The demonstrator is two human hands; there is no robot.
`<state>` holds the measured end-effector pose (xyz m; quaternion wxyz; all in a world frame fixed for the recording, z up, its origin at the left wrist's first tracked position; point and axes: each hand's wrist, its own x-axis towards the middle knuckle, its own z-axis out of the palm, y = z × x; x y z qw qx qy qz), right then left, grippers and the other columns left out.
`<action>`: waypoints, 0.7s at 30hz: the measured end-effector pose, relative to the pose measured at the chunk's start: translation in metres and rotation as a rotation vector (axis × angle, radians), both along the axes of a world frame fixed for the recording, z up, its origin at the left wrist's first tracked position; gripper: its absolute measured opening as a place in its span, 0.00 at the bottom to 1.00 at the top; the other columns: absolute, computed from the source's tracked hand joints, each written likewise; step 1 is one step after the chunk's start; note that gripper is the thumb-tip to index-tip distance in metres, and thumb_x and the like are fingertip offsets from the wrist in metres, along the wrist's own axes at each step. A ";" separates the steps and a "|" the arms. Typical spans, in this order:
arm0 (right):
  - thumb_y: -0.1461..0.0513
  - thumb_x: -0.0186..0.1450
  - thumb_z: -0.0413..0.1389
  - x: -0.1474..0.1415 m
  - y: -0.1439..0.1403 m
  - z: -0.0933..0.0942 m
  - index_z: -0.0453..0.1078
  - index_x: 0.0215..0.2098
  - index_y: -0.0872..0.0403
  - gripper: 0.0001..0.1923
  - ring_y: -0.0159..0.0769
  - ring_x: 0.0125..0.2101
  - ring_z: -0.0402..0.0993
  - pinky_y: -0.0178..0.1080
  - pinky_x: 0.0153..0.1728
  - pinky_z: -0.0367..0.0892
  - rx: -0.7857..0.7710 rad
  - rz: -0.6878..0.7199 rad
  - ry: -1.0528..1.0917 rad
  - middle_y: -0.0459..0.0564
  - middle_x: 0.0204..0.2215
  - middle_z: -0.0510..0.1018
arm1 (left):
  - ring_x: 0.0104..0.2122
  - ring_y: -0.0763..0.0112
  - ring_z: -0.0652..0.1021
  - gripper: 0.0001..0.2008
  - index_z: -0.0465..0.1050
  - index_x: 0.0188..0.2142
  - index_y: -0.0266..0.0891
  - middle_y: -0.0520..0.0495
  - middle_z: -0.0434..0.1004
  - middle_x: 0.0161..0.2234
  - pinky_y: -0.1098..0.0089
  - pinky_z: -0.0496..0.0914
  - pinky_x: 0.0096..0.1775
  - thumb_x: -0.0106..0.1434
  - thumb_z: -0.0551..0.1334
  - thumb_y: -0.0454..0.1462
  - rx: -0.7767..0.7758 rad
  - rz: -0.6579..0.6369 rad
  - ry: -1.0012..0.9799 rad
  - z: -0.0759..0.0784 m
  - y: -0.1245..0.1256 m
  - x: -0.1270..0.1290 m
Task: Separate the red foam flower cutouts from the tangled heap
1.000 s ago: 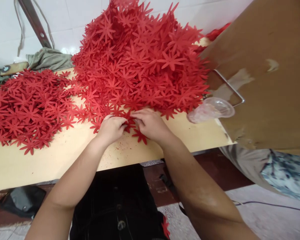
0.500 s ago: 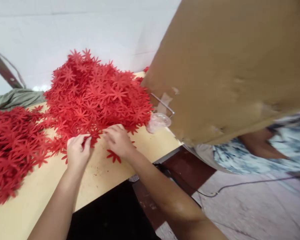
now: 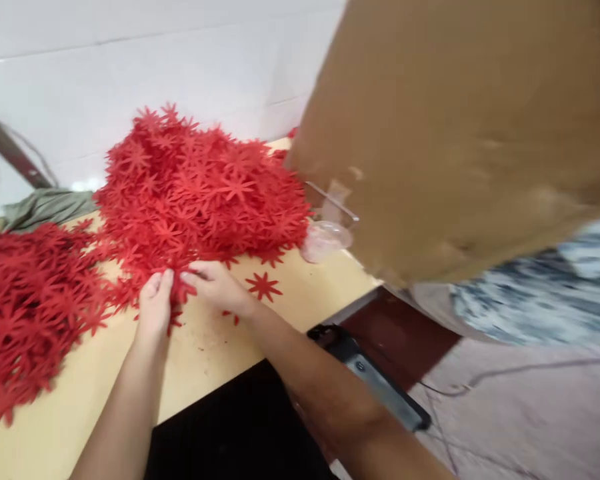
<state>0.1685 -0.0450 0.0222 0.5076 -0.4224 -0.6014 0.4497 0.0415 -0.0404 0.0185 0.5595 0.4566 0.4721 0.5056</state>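
Observation:
My left hand (image 3: 155, 301) is closed in a pinch at the front of the big heap of red flower-shaped cutouts (image 3: 200, 187). Close on its right, my right hand (image 3: 219, 288) also has its fingers pinched together. Between the two sets of fingertips shows a red flower-shaped cutout (image 3: 181, 291), partly covered by the fingers. One single cutout (image 3: 263, 287) lies flat on the table right of my right hand. Another one (image 3: 236, 319) is mostly hidden under my right forearm.
A second pile of red cutouts (image 3: 30, 307) covers the left of the pale table (image 3: 195, 373). At the right, a large brown board (image 3: 455, 133) leans over a small clear plastic dish (image 3: 326, 241). Grey-green cloth (image 3: 50, 205) lies back left. Someone's patterned clothing (image 3: 520, 300) shows behind the board.
My right hand has moved left, closer to my left hand, and a cutout now shows between them. A single cutout now shows on the table to the right. The view has shifted slightly.

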 end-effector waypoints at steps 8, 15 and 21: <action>0.53 0.48 0.65 -0.010 0.005 -0.003 0.72 0.30 0.54 0.15 0.32 0.32 0.74 0.39 0.39 0.71 -0.170 -0.031 0.293 0.45 0.27 0.77 | 0.14 0.81 0.65 0.18 0.68 0.25 0.38 0.57 0.68 0.15 0.76 0.58 0.19 0.45 0.68 0.49 -0.052 -0.112 0.018 -0.006 0.004 -0.003; 0.49 0.45 0.66 -0.003 0.014 -0.002 0.70 0.26 0.54 0.19 0.33 0.26 0.74 0.42 0.34 0.73 -0.226 -0.224 0.396 0.45 0.21 0.76 | 0.17 0.81 0.68 0.16 0.69 0.25 0.37 0.56 0.70 0.18 0.76 0.62 0.23 0.45 0.69 0.46 -0.064 -0.044 -0.038 -0.006 0.003 -0.009; 0.50 0.45 0.66 0.004 0.014 0.001 0.66 0.26 0.53 0.20 0.27 0.19 0.67 0.34 0.23 0.67 -0.248 -0.288 0.361 0.41 0.18 0.71 | 0.21 0.80 0.71 0.16 0.68 0.24 0.37 0.56 0.72 0.20 0.76 0.65 0.28 0.44 0.70 0.45 -0.015 0.057 -0.047 -0.008 0.006 -0.012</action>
